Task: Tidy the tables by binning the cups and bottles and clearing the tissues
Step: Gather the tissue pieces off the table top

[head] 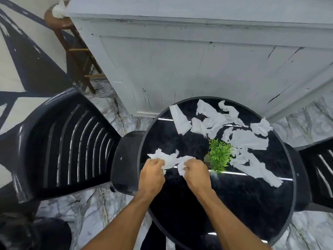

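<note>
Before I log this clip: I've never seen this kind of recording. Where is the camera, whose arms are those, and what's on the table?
No machine here: one camera, worn on a person's head, looks down at their own bare arms. The left hand and right hand grip a crumpled tissue between them, over a round black table. More torn tissues lie scattered on its far side, beside a small green plant. A black chair stands to the left.
</note>
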The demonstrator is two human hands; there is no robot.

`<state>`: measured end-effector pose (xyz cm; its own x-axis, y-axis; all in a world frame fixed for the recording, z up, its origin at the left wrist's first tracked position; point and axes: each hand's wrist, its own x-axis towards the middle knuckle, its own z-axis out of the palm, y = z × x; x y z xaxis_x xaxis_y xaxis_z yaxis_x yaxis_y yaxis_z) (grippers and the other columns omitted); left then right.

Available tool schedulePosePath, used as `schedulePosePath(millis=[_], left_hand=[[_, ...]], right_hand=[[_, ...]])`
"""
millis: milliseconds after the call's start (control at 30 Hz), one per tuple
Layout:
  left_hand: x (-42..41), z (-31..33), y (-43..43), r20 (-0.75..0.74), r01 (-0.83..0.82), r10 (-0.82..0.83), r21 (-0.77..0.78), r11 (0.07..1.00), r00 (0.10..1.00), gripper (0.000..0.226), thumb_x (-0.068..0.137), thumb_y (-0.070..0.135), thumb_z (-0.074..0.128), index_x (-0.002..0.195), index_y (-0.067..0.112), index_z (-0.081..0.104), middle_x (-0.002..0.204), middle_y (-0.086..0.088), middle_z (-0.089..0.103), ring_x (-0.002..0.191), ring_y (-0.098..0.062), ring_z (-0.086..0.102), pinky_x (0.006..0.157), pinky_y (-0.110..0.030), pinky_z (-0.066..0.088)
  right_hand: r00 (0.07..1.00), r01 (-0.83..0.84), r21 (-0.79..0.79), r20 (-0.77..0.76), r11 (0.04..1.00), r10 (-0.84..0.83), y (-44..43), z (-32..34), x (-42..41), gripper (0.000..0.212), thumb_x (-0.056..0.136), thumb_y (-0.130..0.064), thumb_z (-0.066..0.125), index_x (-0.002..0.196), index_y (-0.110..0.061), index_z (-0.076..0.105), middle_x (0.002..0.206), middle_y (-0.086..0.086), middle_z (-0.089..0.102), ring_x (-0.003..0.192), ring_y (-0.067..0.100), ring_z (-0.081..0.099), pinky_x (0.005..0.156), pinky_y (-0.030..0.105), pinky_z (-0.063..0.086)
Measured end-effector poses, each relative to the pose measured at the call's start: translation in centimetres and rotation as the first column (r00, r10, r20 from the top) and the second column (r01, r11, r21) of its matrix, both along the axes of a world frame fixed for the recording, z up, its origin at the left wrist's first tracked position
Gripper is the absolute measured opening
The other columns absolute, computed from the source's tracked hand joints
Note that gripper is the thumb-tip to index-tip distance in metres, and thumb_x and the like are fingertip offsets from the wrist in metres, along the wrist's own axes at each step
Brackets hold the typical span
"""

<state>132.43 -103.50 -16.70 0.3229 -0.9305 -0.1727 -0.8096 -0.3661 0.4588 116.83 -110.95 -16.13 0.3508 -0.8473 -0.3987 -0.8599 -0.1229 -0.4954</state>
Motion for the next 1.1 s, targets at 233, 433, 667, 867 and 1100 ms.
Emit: schedulePosePath(millis=[233,433,667,867,1100], left_hand=[[-2.6,0.7,0.9,-0.012,0.109,-0.108,0.116,0.987,0.994,0.027,0.083,0.016,0.058,0.11,0.017,0.063,0.115,0.006,0.051,0.105,-0.014,0.043,0.087,-0.029,0.051],[-1.6,0.4,1.9,0.009,0.202,-0.206,0.17,0.965,0.978,0.037,0.092,0.016,0.061,0.129,0.02,0.059,0.147,0.0,0.041,0.109,-0.019,0.047,0.094,-0.027,0.045],[-2.1,0.1,3.9,-0.073,0.047,-0.045,0.025,0.999,0.996,0.008,0.083,0.017,0.069,0.087,0.02,0.075,0.088,0.008,0.061,0.083,-0.016,0.053,0.078,-0.032,0.05],[0.3,0.2,7.8,-0.198,-0.158,0.142,-0.068,0.985,0.97,0.007,0.076,0.012,0.071,0.075,0.019,0.07,0.08,0.003,0.065,0.081,-0.018,0.059,0.078,-0.034,0.051],[8.3,2.1,17.3,-0.328,-0.476,0.415,-0.131,0.87,0.849,0.032,0.079,0.015,0.08,0.11,0.014,0.076,0.12,-0.005,0.07,0.118,-0.017,0.059,0.096,-0.011,0.031]], right_hand=[[0.998,0.012,0.205,0.06,0.979,-0.025,1.9,1.7,-1.3,0.054,0.082,0.002,0.06,0.133,-0.007,0.044,0.139,0.005,0.046,0.122,0.026,0.049,0.097,0.033,0.046],[0.985,-0.165,0.007,-0.042,0.986,0.165,1.3,-0.1,-1.5,0.011,0.083,-0.013,0.068,0.093,-0.008,0.07,0.098,0.007,0.065,0.091,0.032,0.064,0.075,0.038,0.052],[0.931,-0.358,-0.185,-0.144,0.915,0.335,3.2,-1.8,-1.1,0.026,0.086,-0.024,0.07,0.111,-0.029,0.071,0.091,-0.006,0.056,0.094,0.018,0.052,0.062,0.029,0.044],[0.984,-0.168,-0.109,0.044,0.98,0.173,5.2,-0.8,0.5,0.014,0.085,-0.022,0.069,0.072,-0.015,0.071,0.076,-0.003,0.049,0.071,0.017,0.052,0.057,0.027,0.039],[0.942,-0.241,-0.117,0.209,0.963,0.261,11.6,2.7,9.7,0.011,0.085,-0.019,0.074,0.094,-0.019,0.08,0.084,0.002,0.06,0.08,0.018,0.057,0.073,0.032,0.049]])
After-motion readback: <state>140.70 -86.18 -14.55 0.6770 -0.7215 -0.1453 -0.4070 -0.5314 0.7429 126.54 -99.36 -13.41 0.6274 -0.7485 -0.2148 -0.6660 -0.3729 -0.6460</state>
